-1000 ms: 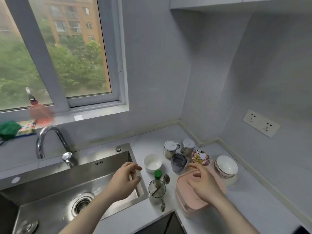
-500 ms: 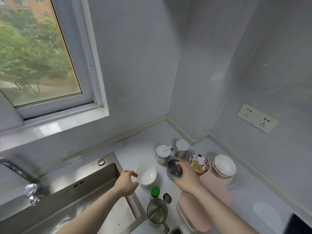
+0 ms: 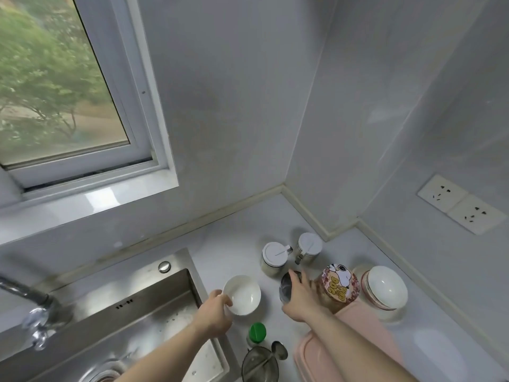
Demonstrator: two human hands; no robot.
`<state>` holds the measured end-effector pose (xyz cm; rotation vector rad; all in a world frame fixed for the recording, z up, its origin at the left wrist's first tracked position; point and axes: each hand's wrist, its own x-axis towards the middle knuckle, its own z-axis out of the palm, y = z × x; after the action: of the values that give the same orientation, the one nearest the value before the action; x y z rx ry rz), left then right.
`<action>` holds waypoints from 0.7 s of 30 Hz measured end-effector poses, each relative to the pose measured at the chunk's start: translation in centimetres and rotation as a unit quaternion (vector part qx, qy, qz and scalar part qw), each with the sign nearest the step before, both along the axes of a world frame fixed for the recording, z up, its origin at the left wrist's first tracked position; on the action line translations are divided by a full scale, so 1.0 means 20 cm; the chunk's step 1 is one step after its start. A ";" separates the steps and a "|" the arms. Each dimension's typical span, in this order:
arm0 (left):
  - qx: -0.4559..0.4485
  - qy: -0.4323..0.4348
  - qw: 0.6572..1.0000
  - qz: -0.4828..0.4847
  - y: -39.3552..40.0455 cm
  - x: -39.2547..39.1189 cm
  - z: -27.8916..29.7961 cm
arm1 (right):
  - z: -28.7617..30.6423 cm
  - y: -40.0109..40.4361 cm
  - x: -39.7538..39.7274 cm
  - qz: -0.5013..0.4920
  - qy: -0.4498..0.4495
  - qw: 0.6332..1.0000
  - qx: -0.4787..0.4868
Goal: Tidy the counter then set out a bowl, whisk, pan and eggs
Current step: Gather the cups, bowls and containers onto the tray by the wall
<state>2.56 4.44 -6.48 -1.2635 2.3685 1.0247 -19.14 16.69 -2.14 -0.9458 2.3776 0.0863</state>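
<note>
Left hand (image 3: 213,312) grips white bowl (image 3: 242,295); right hand (image 3: 298,299) grips dark cup (image 3: 286,286).

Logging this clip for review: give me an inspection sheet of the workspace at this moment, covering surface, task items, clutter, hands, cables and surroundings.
Surface: pale grey counter in a corner, with a steel sink set in at the left.
Job's things: small white bowl by the sink corner; no whisk, pan or eggs seen.
Clutter: two white-lidded jars, dark glass cup, cartoon-print jar, stacked bowls, pink board, green-capped bottle, glass jug.
Hands: left hand grips the white bowl's rim; right hand holds the glass cup.
Cables: nothing seen.
Surroundings: window, tap, wall sockets.
</note>
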 end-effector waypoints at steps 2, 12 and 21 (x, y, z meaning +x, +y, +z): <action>-0.020 -0.003 1.000 -0.010 0.00 -0.01 -0.02 | -0.03 -0.01 -0.02 -0.016 -0.001 1.000 -0.006; -0.100 0.070 0.992 0.035 -0.01 0.01 0.05 | 0.09 -0.01 -0.03 0.034 -0.012 0.998 -0.042; -0.181 0.218 0.959 0.007 0.05 0.21 0.59 | 0.65 0.31 0.14 -0.065 0.000 0.953 -0.296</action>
<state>6.81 5.43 5.31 -1.2730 2.9996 0.9877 -16.38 22.87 10.85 -1.0355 2.5004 -0.7144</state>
